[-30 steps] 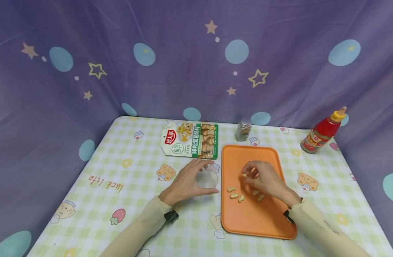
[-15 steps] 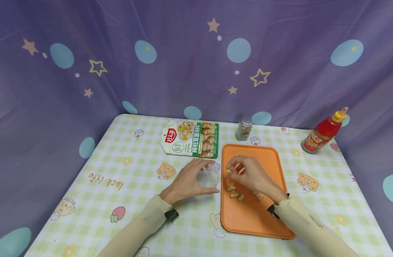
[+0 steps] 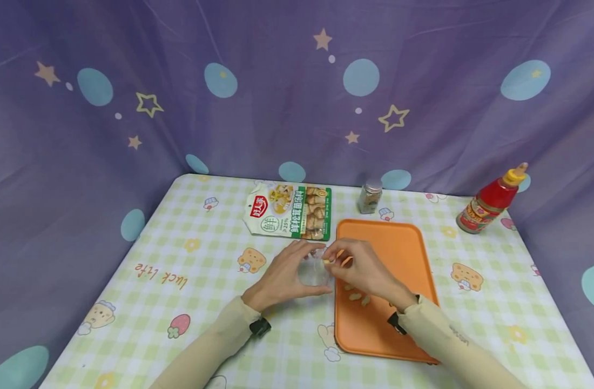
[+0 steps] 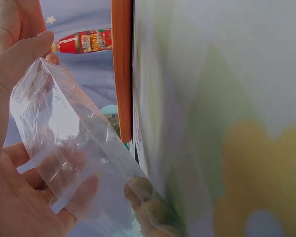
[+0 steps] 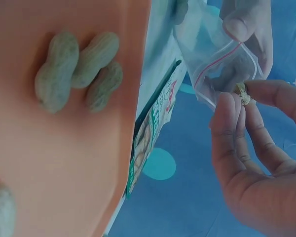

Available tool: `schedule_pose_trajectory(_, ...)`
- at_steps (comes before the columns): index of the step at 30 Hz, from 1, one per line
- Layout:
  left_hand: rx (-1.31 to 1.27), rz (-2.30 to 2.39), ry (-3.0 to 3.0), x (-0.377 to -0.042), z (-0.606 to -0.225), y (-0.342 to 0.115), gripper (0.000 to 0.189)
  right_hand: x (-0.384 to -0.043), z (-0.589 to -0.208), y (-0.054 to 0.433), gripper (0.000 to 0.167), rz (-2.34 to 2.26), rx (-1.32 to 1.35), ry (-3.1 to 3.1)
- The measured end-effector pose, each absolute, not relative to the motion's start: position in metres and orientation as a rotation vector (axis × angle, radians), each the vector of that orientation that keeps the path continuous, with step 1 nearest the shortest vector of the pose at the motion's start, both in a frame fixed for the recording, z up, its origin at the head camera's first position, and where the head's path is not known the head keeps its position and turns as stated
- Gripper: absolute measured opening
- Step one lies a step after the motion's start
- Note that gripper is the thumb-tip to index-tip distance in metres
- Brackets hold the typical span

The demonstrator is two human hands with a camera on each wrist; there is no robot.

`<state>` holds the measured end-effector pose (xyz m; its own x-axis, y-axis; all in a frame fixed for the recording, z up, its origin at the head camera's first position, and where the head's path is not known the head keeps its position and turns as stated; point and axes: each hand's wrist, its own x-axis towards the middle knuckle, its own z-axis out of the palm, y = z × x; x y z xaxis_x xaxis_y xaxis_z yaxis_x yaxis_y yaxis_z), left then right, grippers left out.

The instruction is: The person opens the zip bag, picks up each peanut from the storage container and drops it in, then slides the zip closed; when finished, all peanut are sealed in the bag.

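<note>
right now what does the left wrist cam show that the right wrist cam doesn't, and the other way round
Only the left wrist view shows the red sauce bottle.
Only the right wrist view shows the loose peanuts on the tray and the red strip near the bag's mouth.
Both share the clear bag, the tray (just its edge in the left view), the left hand and the right hand.

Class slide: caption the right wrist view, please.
Right hand pinches a peanut at the mouth of a clear bag; more peanuts lie on an orange tray.
</note>
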<state>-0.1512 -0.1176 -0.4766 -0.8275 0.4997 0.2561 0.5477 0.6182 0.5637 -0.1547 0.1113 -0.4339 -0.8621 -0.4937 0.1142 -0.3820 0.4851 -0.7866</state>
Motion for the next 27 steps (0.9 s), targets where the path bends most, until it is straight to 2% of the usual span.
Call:
schedule_pose_trajectory(15,-0.891,-0.978,-2.766,-0.151,-0.476,-0.117,0.09,-0.153,-0.431,0.11,0.01,-1.355,-0.725,2.56)
schedule_pose_trajectory(27,-0.87,-0.963,-2.796,-0.151,-0.476,-0.117,0.09,-0.149,-0.437,0.136,0.009,-1.327,-0.71,2.594)
